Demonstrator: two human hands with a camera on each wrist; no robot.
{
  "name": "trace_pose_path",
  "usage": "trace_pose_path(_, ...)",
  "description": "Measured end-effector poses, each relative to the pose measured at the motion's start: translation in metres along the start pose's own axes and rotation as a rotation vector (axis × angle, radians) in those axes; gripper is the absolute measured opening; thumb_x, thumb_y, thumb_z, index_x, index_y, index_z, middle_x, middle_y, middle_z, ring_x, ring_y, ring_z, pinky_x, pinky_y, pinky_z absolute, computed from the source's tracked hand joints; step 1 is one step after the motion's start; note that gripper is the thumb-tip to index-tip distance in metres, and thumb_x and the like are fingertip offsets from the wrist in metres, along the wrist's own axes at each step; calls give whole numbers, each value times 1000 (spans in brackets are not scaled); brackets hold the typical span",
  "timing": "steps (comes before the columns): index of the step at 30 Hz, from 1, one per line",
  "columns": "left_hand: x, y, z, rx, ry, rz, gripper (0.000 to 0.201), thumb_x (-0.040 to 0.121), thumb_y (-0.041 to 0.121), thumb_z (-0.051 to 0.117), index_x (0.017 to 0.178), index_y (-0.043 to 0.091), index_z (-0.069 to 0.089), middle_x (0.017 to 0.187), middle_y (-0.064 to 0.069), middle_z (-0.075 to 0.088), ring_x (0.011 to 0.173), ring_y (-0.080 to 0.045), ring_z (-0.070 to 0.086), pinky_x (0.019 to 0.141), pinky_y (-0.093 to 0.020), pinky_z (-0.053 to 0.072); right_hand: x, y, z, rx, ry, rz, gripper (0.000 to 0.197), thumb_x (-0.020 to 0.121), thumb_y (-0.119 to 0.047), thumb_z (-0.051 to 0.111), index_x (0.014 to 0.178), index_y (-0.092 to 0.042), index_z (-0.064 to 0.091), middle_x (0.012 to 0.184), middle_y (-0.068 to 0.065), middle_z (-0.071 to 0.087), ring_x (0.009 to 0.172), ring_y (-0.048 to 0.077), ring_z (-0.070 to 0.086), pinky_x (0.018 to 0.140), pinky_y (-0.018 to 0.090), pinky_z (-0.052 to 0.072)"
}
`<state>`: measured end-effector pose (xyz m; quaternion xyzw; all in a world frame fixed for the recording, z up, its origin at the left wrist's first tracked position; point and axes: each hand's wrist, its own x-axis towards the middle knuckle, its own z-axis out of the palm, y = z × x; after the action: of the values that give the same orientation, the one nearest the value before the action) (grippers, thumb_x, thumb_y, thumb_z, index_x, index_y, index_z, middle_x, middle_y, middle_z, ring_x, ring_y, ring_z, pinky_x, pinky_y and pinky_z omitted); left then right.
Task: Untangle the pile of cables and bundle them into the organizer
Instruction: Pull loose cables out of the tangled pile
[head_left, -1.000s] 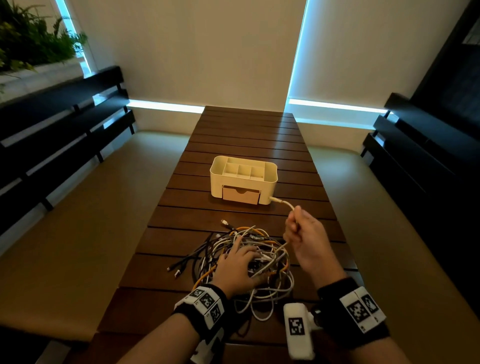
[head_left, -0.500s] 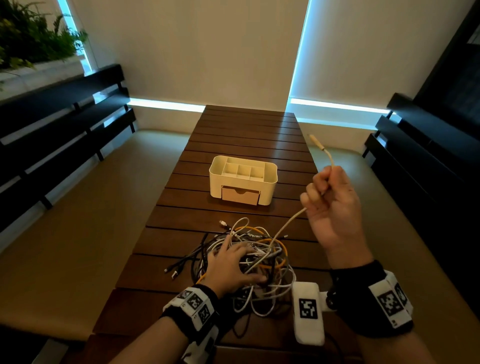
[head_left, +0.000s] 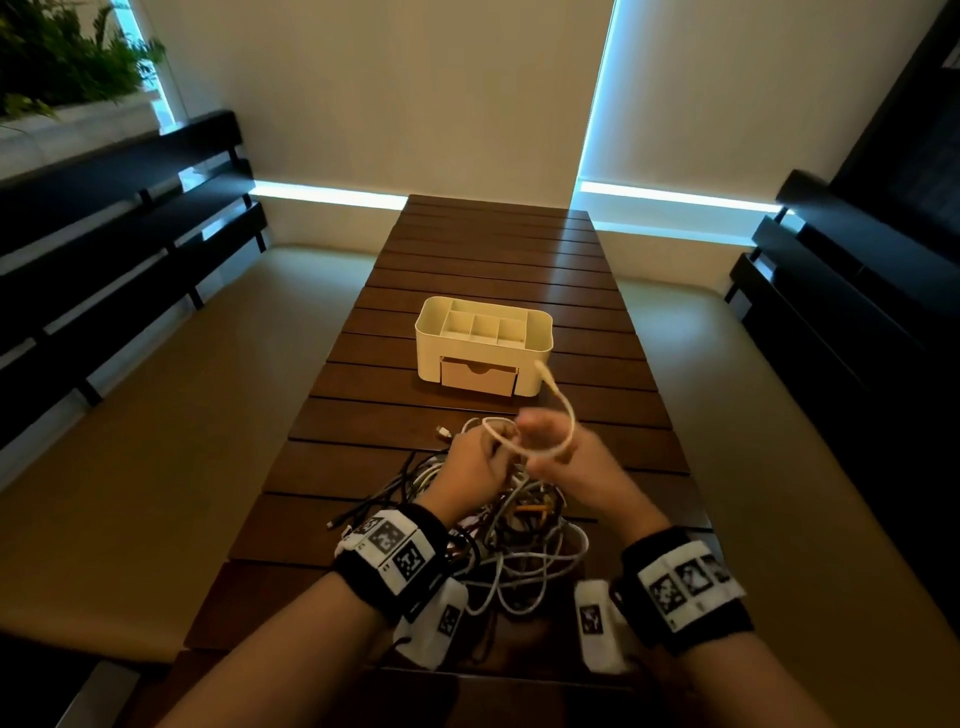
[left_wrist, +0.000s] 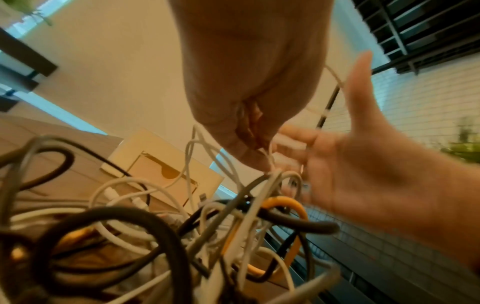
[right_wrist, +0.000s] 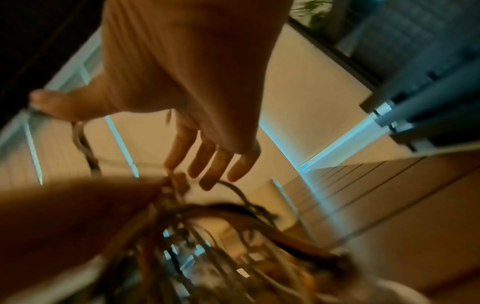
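Left hand (head_left: 475, 460) pinches the white cable (head_left: 563, 415) above the pile (head_left: 524, 540); right hand (head_left: 576, 462) open, fingers straight, cable looped over it. Light, floppy, likely snags; best held near the plug.

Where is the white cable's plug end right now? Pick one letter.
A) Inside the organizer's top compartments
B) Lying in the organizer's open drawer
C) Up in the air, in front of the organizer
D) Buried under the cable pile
C: in the head view the white cable arcs up from beside the right hand, and its plug end stands in the air before the organizer, whose drawer is shut.
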<state>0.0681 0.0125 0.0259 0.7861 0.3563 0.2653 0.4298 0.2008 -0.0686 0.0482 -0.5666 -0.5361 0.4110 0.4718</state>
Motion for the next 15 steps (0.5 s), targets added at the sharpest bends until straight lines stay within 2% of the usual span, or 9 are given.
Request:
trace_pose_path(2,2,-4,-3,-64,-13,-39,14,96,10,49,98,6,62,86,-2,61,71,-14,61,66,-21,54,-8,23,7,-194,-55,12,70,66,-35,81,122,-46,41,109,-19,57,97,-11,58,76,8,45)
trace_pose_path(4,2,-5,0,-69,-18,-57,13,96,14,51,92,9,63,84,-2,63,74,-19,64,71,-33,57,-12,37,14,-314,35,-38,73,75,-19,76,125,-50,33,101,-24,54,90,-13,58,71,5,45)
trace_pose_path(6,4,-5,1,-72,63,-21,15,95,14,51,88,11,64,81,0,65,75,-12,64,70,-24,54,-15,46,18,-302,176,-47,67,75,-15,75,117,-51,37,92,-18,59,84,-9,60,70,6,46)
trace_pose_path(8,6,0,-5,-174,154,-27,17,96,12,49,86,11,63,79,4,64,70,1,60,63,-12,48,-18,54,18,-300,286,-56,42,74,-16,77,101,-38,52,84,-8,64,79,1,62,69,13,49)
trace_pose_path(9,8,1,-7,-226,174,-32,17,97,13,48,86,11,61,79,3,64,68,1,59,61,-11,48,-19,57,15,-327,293,-72,28,74,-17,77,92,-28,58,82,-4,65,77,5,62,69,18,50)
trace_pose_path(10,9,3,-10,-276,173,-40,17,97,14,47,86,11,60,80,0,64,69,-3,60,61,-13,49,-20,58,12,-354,266,-86,19,75,-17,76,86,-21,62,82,-2,66,77,7,62,69,22,50)
trace_pose_path(12,9,10,-12,-360,152,-60,18,98,15,45,86,10,58,81,-5,63,68,-11,61,60,-18,52,-20,55,6,-385,165,-92,14,76,-18,75,83,-15,63,81,-3,66,77,8,62,69,21,49)
trace_pose_path(13,9,14,-15,-410,163,-69,18,98,15,44,86,11,56,80,-6,62,65,-12,60,58,-19,52,-20,54,3,-414,96,-93,14,77,-17,74,82,-14,62,80,-5,64,76,6,61,68,18,48)
trace_pose_path(15,16,27,-30,-550,294,-102,20,99,18,42,83,13,53,78,-5,58,57,-7,57,52,-17,50,-24,60,2,-580,-119,-98,13,77,-17,72,79,-19,59,79,-12,56,73,1,54,68,14,43)
